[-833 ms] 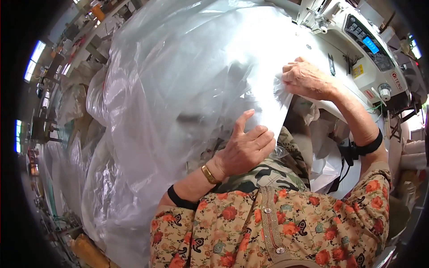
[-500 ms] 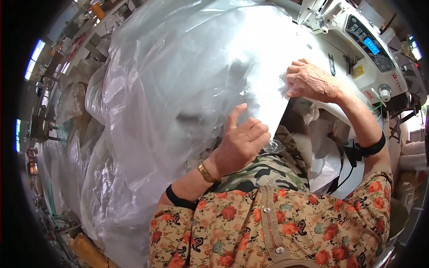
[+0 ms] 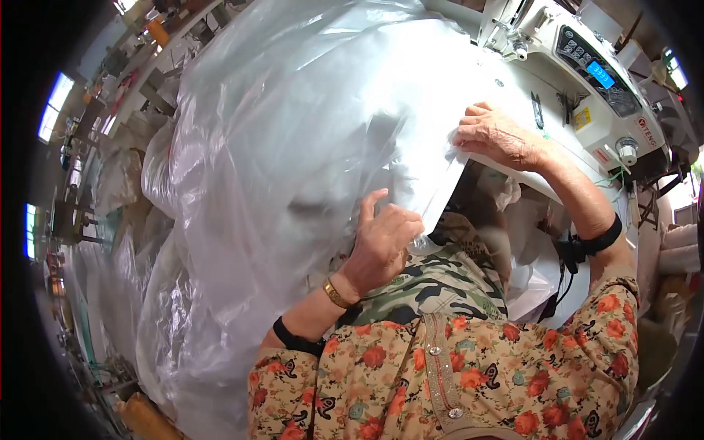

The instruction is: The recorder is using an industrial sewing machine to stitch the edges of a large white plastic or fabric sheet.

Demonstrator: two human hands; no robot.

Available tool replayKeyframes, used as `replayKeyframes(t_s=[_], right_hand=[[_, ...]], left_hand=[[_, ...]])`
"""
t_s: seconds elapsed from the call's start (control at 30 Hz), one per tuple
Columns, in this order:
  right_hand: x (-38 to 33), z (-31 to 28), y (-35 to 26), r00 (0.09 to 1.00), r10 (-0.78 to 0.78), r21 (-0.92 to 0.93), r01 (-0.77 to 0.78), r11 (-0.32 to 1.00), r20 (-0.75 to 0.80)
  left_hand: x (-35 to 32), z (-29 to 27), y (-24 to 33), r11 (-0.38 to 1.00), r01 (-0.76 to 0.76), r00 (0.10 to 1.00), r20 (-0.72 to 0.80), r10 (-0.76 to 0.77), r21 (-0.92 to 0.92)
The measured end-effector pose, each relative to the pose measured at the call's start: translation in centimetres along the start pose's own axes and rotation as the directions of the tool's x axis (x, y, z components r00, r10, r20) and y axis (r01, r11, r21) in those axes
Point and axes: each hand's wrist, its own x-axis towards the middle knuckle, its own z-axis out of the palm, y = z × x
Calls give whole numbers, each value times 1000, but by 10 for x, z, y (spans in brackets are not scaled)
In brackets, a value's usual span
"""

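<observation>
A large, thin, translucent plastic sheet (image 3: 271, 132) lies heaped over the table and hangs down on the left, shiny and wrinkled. With its fingers bent, my right hand (image 3: 495, 138) pinches the sheet's near right edge. Lower down the same edge, at its corner above my lap, my left hand (image 3: 385, 238) has fingers curled on the plastic while one digit sticks up. Between the two hands the edge runs fairly straight and slanting. The fingertips of my left hand are partly hidden.
A white sewing machine (image 3: 598, 81) with a lit display stands at the far right. Small dark thread snips (image 3: 537, 110) lie on its white table near my right hand. More crumpled plastic (image 3: 121, 183) is bunched at the left, and white rolls (image 3: 680, 249) are at the right edge.
Both hands have moved a little to the left with the sheet's edge between them. My left hand has also dropped slightly. The whole view has shifted a little too.
</observation>
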Motion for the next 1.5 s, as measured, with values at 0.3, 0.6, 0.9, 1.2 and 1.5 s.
replayKeyframes(t_s=[0.3,0.6,0.9,1.2,1.5], right_hand=[[3,3,-5,999,46,-38,-46,998,-5],[-10,60,0,768,310,70,-330,942,-560],[-27,53,5,726,497,184,-470,863,-475],[-17,40,28,704,460,114,-480,870,-541],[-3,22,37,712,552,163,-541,825,-434]], left_hand=[[0,10,-3,998,-26,998,62,30,-63],[14,41,9,974,-223,961,171,215,27],[27,40,18,956,-290,893,373,250,53],[55,26,5,940,-312,903,351,247,141],[98,22,-8,911,-344,917,290,274,228]])
